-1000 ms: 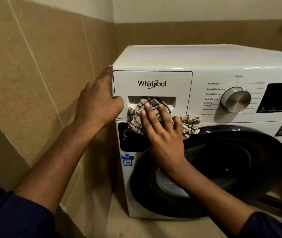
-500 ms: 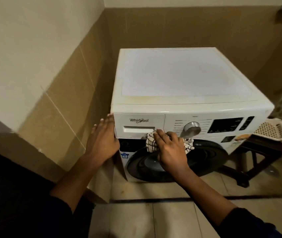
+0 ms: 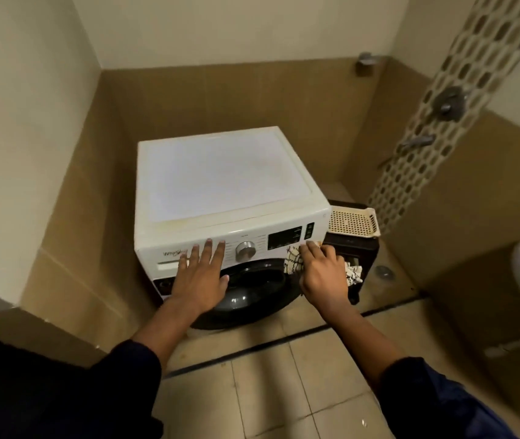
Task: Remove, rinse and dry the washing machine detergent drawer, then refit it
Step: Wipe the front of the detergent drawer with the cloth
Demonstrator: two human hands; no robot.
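Drawer (image 3: 170,260) sits flush and closed in the upper left of the washer (image 3: 220,185) front, and we see our left hand (image 3: 200,277) laid flat over its right end, fingers spread and straight, holding nothing. Our right hand (image 3: 323,274) curls its fingers over a checked cloth (image 3: 293,261) pressed against the panel's right end, just below the dark display (image 3: 285,237), with more cloth hanging out past the little-finger side. Between our hands are the dial (image 3: 245,250) and the dark round door (image 3: 252,289); a pale perforated tray (image 3: 353,222) rests on a dark stool (image 3: 363,245) just right of the washer.
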